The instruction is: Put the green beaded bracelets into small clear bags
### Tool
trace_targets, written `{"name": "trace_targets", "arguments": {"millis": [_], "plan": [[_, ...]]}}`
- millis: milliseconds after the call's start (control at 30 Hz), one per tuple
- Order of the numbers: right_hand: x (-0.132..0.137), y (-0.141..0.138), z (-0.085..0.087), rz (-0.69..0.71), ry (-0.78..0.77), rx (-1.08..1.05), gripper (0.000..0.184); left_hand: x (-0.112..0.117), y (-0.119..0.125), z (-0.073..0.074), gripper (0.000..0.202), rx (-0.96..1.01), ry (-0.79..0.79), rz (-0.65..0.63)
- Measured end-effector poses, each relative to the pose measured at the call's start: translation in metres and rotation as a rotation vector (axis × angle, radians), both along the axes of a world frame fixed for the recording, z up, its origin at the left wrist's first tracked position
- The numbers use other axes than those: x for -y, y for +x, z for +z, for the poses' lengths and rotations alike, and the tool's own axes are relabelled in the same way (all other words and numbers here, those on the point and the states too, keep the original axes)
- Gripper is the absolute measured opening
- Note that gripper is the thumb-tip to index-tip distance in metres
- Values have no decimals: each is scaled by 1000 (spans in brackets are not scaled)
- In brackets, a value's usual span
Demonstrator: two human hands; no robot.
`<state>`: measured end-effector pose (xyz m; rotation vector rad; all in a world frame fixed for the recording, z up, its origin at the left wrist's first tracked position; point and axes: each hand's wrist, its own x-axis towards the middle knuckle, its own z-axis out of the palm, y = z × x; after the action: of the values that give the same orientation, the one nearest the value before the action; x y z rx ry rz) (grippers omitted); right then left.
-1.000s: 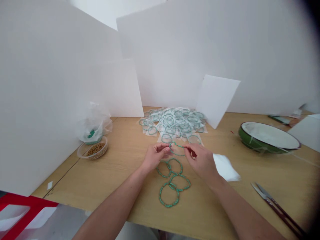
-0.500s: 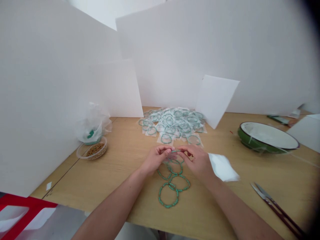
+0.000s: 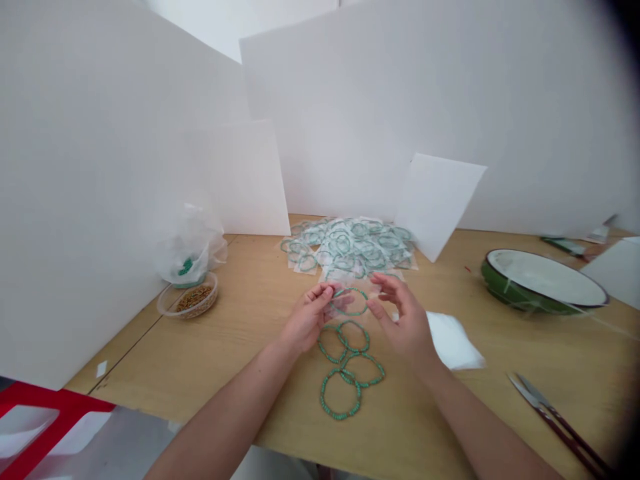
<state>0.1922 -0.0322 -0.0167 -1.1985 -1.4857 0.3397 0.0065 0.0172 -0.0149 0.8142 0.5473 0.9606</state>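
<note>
Bracelet (image 3: 357, 313): centre of frame, at a clear bag (image 3: 341, 313) pinched by my left hand (image 3: 309, 315); right hand (image 3: 407, 323) beside it, fingers parted. I judge this bagging; next move calls for a steady bag.

Left hand (image 3: 310, 316) pinching, right hand (image 3: 406, 321) spread

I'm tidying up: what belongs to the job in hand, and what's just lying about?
Likely job:
- Turquoise beaded bracelet and clear plastic bag, at left hand
- Four similar loose bracelets
- Pile of bagged bracelets
- Flat white stack, perhaps

Apparently idle:
- Dark-handled metal scissors
- Round green bowl, white inside
- Clear plastic tub, golden beads
</note>
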Motion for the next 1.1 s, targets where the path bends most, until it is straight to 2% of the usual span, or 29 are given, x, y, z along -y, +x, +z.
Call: {"name": "trace_targets", "arguments": {"millis": [100,167,300,433,567,700,867,1100], "plan": [[-1,-2,-3,63,-124,-227,41,1,0,2,30,-4,52,-15],[-1,-1,-2,36,-152,-270,35,1,0,4,30,-33,118,-3],[2,4,4,-53,-131,-122,29,-4,0,3,31,-217,271,141],[1,6,5,-24,-114,32,22,-7,-1,1,33,-374,343,224],[3,2,7,-23,47,25,34,-2,2,3,33,-354,326,204],[7,-1,12,-53,180,258,19,2,4,3,30,-303,258,201],[6,-1,8,-16,146,347,23,-1,3,-3,27,-260,224,192],[1,2,3,41,67,256,23,-1,4,-3,28,-223,194,165]]}}
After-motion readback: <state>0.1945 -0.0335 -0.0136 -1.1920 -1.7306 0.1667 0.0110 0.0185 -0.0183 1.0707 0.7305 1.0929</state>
